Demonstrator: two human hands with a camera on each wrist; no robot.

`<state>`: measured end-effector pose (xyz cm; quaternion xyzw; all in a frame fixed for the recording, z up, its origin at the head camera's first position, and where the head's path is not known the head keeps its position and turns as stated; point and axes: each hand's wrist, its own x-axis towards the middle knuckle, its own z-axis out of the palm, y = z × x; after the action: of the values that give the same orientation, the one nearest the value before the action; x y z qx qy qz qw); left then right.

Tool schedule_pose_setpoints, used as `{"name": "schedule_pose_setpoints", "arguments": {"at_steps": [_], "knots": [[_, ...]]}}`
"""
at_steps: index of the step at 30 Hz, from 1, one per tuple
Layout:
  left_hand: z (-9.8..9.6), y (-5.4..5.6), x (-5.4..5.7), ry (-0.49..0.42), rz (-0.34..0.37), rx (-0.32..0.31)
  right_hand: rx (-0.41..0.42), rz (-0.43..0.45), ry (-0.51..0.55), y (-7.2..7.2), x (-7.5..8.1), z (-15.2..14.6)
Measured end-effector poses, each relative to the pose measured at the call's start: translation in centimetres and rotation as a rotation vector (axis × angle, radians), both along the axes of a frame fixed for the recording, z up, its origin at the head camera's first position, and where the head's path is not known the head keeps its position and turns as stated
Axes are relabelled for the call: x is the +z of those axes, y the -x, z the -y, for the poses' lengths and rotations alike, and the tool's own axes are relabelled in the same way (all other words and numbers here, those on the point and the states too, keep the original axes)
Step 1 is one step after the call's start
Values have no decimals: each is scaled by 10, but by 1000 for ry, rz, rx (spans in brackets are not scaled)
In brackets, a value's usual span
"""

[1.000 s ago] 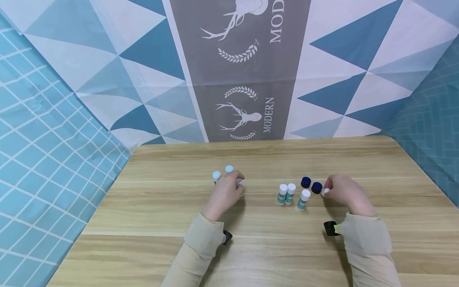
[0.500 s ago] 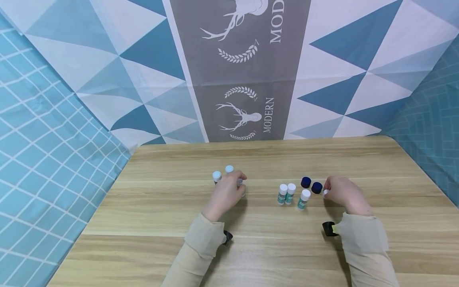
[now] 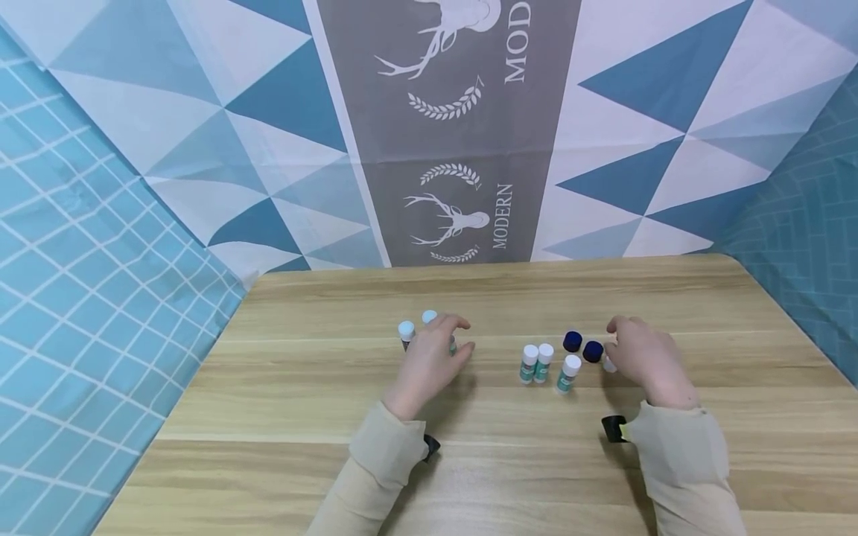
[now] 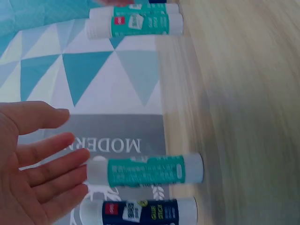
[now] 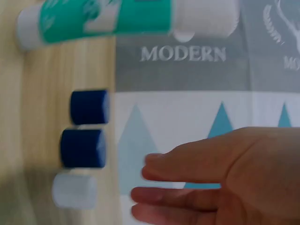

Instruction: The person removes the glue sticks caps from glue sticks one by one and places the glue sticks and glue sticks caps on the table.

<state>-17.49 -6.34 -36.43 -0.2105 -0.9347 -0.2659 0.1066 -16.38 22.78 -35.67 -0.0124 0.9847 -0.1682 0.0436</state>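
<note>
My left hand [image 3: 429, 365] is spread beside a green glue stick [image 4: 147, 171], fingers and thumb apart with nothing between them. That stick stands upright, mostly hidden by the hand in the head view. Close to it are a navy glue stick [image 4: 145, 213] and another stick with a white cap [image 3: 430, 317]. My right hand [image 3: 646, 361] hovers by a small white cap [image 5: 75, 191], thumb and fingers parted and holding nothing. Two navy caps [image 5: 89, 107] line up with the white one on the table.
Between the hands stand three upright green glue sticks [image 3: 567, 374] with white caps. The wooden table [image 3: 509, 461] ends at the back against a patterned cloth [image 3: 456, 134]. Blue cloth [image 3: 87, 298] hangs along the left side.
My left fingers have spread and come off the green glue stick. My right thumb and fingers have parted from the white cap, which now lies by itself on the table.
</note>
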Motion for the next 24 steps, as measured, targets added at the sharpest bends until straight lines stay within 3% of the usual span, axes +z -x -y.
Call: {"name": "schedule_pose_setpoints", "arguments": {"at_steps": [4,10,16,24], "knots": [[-9,-4,3,-6,-2,-44,42,-200,2,-3,7,12],[-24,-10,2,-7,46,-85,202,-361,61,0,18,31],[-40,-14,-7,-26,141,-109,366,-394,65,0,17,47],[-57,-11,-23,-32,246,-104,444,-352,6,-2,1,61]]}}
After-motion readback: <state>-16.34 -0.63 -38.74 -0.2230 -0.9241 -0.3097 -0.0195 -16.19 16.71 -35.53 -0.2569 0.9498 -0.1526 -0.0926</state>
